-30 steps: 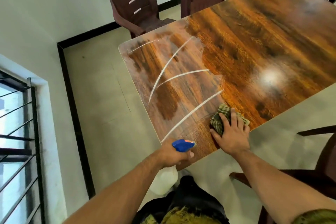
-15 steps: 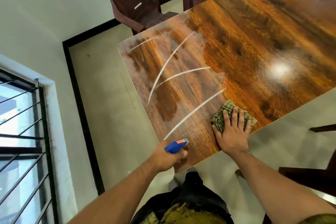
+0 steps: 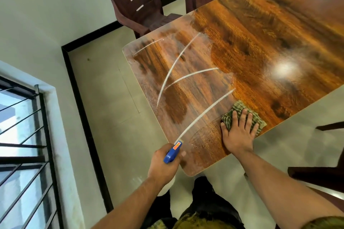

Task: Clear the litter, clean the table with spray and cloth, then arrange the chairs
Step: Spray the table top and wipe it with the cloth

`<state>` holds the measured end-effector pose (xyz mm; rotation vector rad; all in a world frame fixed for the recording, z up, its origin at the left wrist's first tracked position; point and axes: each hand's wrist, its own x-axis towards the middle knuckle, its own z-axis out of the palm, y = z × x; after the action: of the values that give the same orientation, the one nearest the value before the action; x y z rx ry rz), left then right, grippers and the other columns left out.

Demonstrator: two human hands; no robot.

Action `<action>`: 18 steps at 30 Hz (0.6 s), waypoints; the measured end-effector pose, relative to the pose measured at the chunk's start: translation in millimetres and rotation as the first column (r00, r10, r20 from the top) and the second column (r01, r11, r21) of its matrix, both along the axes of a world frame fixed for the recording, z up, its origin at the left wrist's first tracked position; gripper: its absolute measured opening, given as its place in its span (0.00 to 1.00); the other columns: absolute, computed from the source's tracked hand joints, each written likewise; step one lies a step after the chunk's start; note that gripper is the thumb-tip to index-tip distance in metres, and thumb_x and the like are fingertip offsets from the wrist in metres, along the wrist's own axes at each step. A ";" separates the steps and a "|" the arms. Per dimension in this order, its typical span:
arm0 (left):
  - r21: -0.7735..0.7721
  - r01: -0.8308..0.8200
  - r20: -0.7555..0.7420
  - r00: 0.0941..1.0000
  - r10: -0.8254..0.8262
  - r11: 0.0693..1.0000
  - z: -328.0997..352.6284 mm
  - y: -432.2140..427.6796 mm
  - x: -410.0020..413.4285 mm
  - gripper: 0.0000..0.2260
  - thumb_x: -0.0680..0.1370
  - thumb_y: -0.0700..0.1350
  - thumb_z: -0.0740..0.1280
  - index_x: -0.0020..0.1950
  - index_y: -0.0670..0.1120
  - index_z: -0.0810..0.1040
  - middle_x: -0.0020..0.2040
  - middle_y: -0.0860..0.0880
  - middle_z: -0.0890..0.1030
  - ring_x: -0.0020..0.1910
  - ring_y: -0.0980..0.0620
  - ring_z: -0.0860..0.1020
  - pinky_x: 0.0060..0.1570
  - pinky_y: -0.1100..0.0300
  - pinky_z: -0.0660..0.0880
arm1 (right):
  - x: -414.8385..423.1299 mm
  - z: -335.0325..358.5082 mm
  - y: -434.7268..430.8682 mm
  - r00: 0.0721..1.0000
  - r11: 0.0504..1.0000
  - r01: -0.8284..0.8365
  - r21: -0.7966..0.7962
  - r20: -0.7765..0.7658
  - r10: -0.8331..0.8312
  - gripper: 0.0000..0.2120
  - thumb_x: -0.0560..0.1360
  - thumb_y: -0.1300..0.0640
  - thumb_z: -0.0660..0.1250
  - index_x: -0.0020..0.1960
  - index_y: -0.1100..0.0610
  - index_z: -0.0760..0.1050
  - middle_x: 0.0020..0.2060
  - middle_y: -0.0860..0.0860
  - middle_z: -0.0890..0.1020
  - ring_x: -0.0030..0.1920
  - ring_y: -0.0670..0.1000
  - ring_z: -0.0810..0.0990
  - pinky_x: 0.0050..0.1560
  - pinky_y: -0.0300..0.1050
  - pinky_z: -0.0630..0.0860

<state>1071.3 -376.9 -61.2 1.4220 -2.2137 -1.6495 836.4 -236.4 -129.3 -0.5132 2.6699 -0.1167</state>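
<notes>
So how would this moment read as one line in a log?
stage: wiping table | left hand: grips spray bottle | right hand: flat on checked cloth

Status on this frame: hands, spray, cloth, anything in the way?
Left hand grips spray bottle, nozzle toward table. Right hand flat on cloth near table edge. No litter visible on tabletop.

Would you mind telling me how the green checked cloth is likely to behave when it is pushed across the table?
The cloth lies bunched and creased under the flat right hand, so it is probably soft and floppy, apt to fold or bunch further rather than hold shape. The table looks glossy and mirrors light, so the cloth should slide easily. It seems light.
</notes>
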 end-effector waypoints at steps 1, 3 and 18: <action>0.034 0.002 -0.005 1.000 -0.002 0.999 -2.6 -4.5 4.6 0.18 0.77 0.47 0.74 0.32 0.46 0.69 0.27 0.56 0.70 0.26 0.55 0.67 0.30 0.61 0.65 | 4.5 0.3 -4.8 1.000 1.000 0.021 0.001 0.005 -0.021 0.36 0.80 0.34 0.41 0.82 0.51 0.43 0.80 0.54 0.36 0.79 0.56 0.32 0.76 0.62 0.32; 0.042 0.044 -0.015 0.999 -0.043 0.998 -5.0 -11.0 11.7 0.18 0.77 0.47 0.73 0.33 0.43 0.68 0.27 0.53 0.68 0.26 0.53 0.65 0.30 0.53 0.65 | 14.5 1.7 -14.1 0.998 0.998 0.065 0.001 0.011 -0.065 0.36 0.81 0.34 0.42 0.82 0.51 0.43 0.80 0.54 0.36 0.79 0.56 0.32 0.77 0.62 0.33; 0.055 0.443 -0.081 0.895 -0.438 0.895 -9.8 -110.2 12.0 0.21 0.76 0.59 0.70 0.30 0.52 0.69 0.25 0.53 0.67 0.27 0.53 0.63 0.30 0.57 0.65 | 121.1 15.6 -82.0 0.937 0.944 0.330 -0.005 0.124 -0.327 0.32 0.83 0.38 0.46 0.82 0.50 0.43 0.80 0.51 0.36 0.80 0.53 0.34 0.78 0.57 0.37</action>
<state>1083.2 -487.2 -71.0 0.8943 -2.6026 -1.8799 957.6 -318.3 -113.7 -0.0583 2.6124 -0.2704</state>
